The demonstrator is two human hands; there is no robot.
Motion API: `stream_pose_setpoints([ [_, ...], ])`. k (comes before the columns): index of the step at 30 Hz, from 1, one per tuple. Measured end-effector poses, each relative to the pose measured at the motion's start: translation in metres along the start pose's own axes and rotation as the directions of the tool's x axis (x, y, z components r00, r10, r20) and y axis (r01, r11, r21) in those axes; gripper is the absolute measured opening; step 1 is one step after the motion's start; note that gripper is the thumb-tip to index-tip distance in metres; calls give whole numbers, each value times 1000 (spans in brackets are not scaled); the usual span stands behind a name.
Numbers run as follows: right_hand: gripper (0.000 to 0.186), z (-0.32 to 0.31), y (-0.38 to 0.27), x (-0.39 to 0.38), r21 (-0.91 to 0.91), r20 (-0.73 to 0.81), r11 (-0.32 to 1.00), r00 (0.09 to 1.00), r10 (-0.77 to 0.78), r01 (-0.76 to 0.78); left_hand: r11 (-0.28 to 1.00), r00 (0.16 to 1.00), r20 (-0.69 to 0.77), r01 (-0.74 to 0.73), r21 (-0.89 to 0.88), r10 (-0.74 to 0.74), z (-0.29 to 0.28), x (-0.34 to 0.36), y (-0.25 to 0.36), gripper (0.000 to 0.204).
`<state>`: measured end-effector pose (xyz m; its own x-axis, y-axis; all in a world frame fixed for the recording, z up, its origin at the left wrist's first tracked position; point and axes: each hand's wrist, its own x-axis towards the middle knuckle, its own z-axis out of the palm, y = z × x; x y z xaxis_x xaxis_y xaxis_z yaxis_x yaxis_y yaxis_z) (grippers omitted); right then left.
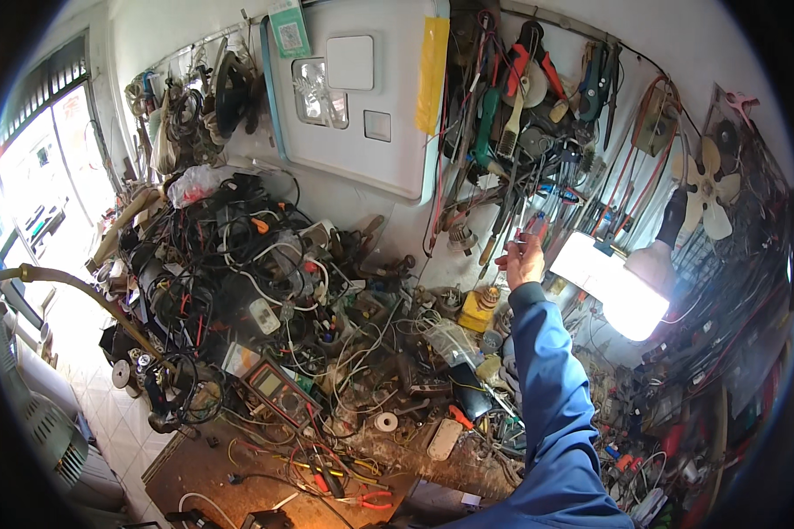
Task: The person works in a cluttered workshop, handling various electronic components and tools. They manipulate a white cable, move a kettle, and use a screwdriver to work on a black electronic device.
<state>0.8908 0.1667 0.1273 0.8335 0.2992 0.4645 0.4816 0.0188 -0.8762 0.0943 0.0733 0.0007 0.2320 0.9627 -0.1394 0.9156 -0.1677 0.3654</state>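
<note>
On the bench [203, 472] nearest you — red-handled pliers [375, 505], then multimeter [278, 392] a bit further back. Your R hand [525, 262] is raised, fingers part-curled at red/blue tool handles [539, 224] by the wall [379, 227] — can't tell if pinching or just near. L hand out of frame, state unknown.

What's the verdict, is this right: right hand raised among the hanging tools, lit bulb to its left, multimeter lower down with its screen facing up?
Wrong on the bulb: the head view shows the lit bulb to the right of the right hand. The hand is raised among the hanging tools, and the multimeter lies lower down, screen up.
</note>
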Motion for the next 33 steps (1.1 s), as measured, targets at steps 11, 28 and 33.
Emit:
stream_pose_setpoints([
  [11,19,5,-62,62,-28,-31,990,990,-141,140,999,1000,-23,-4,51,5,-1,-4,3,50],
  [28,17,-25,19,-128,6,338,972,915,220,-236,996,993,-79,92,10,-91,11,10,3,58],
  [33,9,-36,88,-308,-169,554,830,646,526,-531,989,989,-81,118,-91,-126,16,4,4,54],
])
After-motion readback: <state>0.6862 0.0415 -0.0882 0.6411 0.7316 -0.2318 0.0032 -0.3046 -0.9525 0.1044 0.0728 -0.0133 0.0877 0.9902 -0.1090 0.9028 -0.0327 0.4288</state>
